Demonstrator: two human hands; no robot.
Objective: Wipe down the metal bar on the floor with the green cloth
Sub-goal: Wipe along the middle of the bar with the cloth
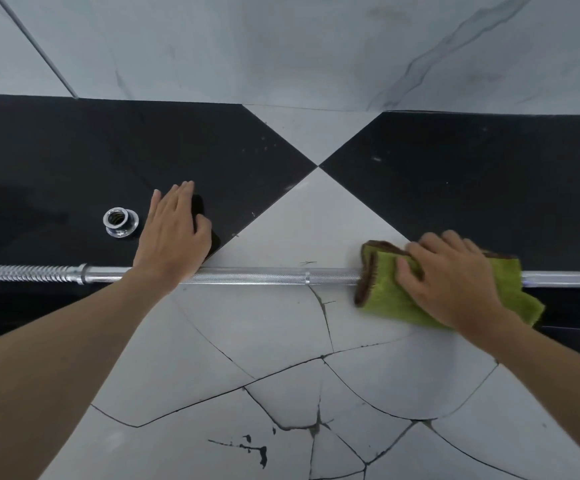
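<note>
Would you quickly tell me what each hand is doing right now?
Left hand: open, flat on the floor, holding nothing.
Right hand: closed on the green cloth over the metal bar.

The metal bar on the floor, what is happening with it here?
A person is wiping the metal bar, which lies across black and white floor tiles. The right hand presses the green cloth over the bar, right of its middle. The left hand rests flat on the floor just beyond the bar. A loose metal collar sits on the black tile beside that hand.
</note>
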